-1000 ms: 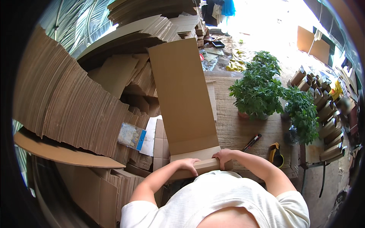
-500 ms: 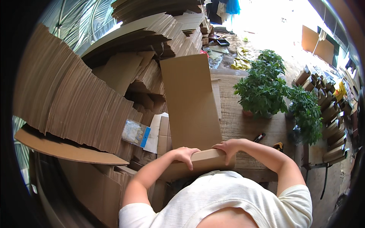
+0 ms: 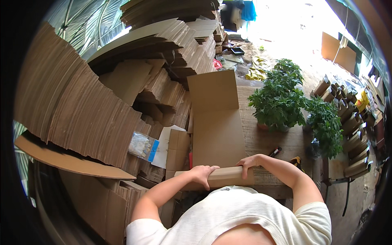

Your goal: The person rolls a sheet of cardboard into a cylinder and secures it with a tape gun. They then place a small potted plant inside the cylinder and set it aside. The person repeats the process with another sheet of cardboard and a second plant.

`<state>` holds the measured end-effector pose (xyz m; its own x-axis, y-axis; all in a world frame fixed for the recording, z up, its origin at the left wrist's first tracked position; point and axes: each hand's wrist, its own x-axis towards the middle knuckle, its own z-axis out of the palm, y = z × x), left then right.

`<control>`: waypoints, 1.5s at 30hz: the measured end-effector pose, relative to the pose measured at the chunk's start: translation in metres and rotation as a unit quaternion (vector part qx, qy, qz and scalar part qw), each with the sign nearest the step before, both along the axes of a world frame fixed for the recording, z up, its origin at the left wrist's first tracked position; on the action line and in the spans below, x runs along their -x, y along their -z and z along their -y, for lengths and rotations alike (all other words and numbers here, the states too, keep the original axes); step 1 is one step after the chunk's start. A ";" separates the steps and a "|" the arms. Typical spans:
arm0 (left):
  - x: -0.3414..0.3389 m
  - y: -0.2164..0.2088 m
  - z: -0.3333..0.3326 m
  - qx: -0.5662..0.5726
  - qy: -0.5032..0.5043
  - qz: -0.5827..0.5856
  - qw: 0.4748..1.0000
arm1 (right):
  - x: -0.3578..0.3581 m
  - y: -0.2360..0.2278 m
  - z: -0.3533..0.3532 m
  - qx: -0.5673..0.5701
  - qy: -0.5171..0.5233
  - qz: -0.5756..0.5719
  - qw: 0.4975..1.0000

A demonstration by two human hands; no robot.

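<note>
A brown cardboard sheet (image 3: 218, 136) lies lengthwise before me on a wooden table. Its far panel (image 3: 213, 90) bends up along a crease. The near end is folded into a narrow flap (image 3: 226, 176) close to my body. My left hand (image 3: 203, 175) grips this flap toward its left, the thumb over the near side and the fingers behind it. Toward the right end, my right hand (image 3: 248, 164) holds the same flap, thumb on the near face. Its other fingers are partly hidden behind the fold.
Tall stacks of flat cardboard (image 3: 87, 110) fill the left side. A clear plastic packet (image 3: 143, 146) rests beside them. On the table (image 3: 261, 149) stand leafy green potted plants (image 3: 279, 98), a dark marker-like tool (image 3: 276, 152) and a yellow-black tool (image 3: 297, 162). Cardboard tubes (image 3: 351, 122) are stacked at right.
The cardboard's far part, flat before, now bends up at a crease. The sheet has shifted slightly right in view, and the near flap shows lower, with both hands still on it.
</note>
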<state>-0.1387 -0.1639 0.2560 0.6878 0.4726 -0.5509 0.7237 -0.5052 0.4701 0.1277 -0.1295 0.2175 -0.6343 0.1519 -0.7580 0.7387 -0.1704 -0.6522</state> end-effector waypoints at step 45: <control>-0.014 0.025 -0.036 0.482 -0.159 0.036 0.861 | -0.013 -0.063 0.048 -0.380 -0.118 0.053 0.916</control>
<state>-0.1248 -0.1283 0.2305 0.6572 -0.0085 -0.7537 0.7042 0.3634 0.6099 0.1410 -0.1770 0.2809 -0.6463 0.5295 -0.5494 0.7625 0.4765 -0.4377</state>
